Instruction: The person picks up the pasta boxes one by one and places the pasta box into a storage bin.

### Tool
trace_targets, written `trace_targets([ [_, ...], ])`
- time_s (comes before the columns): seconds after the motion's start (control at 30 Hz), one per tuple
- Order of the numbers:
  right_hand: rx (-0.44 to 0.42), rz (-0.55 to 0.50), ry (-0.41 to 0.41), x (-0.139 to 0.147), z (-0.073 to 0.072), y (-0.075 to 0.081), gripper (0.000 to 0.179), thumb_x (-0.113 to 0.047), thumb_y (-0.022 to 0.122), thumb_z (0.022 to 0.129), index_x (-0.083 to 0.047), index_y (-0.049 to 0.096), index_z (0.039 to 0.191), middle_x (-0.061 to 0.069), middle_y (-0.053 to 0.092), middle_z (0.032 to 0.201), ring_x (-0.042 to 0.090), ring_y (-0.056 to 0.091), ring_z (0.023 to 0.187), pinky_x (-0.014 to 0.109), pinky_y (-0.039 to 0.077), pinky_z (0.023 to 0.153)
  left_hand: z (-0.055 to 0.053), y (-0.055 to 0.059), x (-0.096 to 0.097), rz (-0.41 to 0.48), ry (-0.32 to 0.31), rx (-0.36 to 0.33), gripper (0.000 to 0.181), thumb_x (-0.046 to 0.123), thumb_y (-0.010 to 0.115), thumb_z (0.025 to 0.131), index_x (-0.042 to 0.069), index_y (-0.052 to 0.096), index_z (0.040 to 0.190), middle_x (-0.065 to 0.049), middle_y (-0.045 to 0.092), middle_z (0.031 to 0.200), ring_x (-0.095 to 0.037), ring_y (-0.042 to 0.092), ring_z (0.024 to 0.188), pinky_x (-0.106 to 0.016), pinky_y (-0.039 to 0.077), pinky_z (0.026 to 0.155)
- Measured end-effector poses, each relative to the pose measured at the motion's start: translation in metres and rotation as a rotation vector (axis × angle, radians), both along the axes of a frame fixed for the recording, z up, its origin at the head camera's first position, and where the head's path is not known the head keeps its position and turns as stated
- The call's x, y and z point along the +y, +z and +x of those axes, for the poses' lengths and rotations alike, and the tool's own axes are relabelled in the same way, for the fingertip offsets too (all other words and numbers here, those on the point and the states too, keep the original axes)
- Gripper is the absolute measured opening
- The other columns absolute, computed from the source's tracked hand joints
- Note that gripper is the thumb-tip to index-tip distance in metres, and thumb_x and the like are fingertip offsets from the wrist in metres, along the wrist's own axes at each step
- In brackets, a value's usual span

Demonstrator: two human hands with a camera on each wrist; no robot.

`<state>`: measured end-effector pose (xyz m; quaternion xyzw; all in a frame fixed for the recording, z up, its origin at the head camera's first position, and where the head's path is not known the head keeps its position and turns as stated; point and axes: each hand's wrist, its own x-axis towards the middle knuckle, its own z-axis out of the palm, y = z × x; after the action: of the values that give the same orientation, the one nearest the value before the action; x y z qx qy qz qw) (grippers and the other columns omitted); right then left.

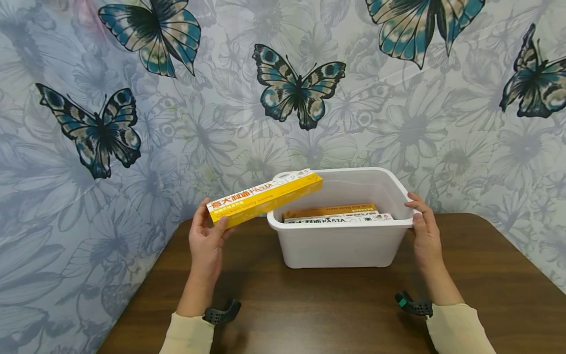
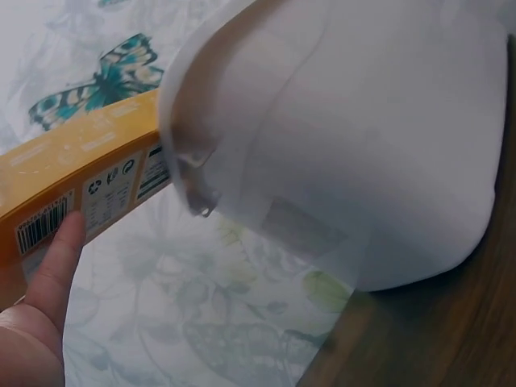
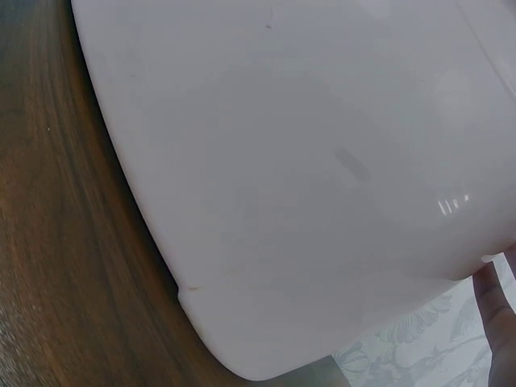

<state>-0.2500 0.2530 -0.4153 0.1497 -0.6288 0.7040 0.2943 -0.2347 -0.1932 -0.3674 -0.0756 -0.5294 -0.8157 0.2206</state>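
My left hand (image 1: 209, 246) grips the near end of a long yellow and white pasta box (image 1: 265, 196), labelled "PASTA" and "Chicken curry sauce". The box slants upward, its far end over the left rim of a white plastic bin (image 1: 338, 246). In the left wrist view one finger lies along the pasta box (image 2: 89, 181) beside its barcode. My right hand (image 1: 426, 236) holds the bin's right rim, thumb in front and fingers over the edge. Inside the bin lie an orange pasta box (image 1: 329, 210) and a white-faced pasta box (image 1: 338, 218), both partly hidden by the front wall.
The bin stands on a dark brown wooden table (image 1: 318, 305) near its back edge. Behind hangs a grey floral cloth (image 1: 212, 123) with printed butterflies. Both wrists wear black bands, the left band (image 1: 222, 312) and the right band (image 1: 414, 304).
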Motion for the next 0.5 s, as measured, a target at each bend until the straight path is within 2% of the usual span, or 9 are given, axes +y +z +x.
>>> trace_targets([
  [0.27,0.014,0.002,0.006,0.001,-0.002,-0.002,0.036,-0.017,0.036,0.108,0.005,0.046,0.134,0.006,0.037,0.158,0.019,0.032,0.143,0.02,0.039,0.094,-0.009,0.004,0.019,-0.071,-0.028,-0.013,0.064,-0.006,0.063,0.093,0.016,0.04,0.149,-0.003,0.044,0.132,-0.012,0.068,0.102,-0.03,0.06,0.083],
  [0.5,0.032,-0.003,0.019,0.001,-0.002,-0.002,0.035,-0.017,0.036,0.108,0.004,0.047,0.134,0.007,0.036,0.158,0.02,0.033,0.143,0.021,0.039,0.094,-0.021,0.013,0.033,-0.218,-0.04,-0.067,0.068,0.003,0.07,0.091,0.024,0.041,0.149,0.003,0.041,0.141,-0.015,0.064,0.105,-0.022,0.058,0.086],
])
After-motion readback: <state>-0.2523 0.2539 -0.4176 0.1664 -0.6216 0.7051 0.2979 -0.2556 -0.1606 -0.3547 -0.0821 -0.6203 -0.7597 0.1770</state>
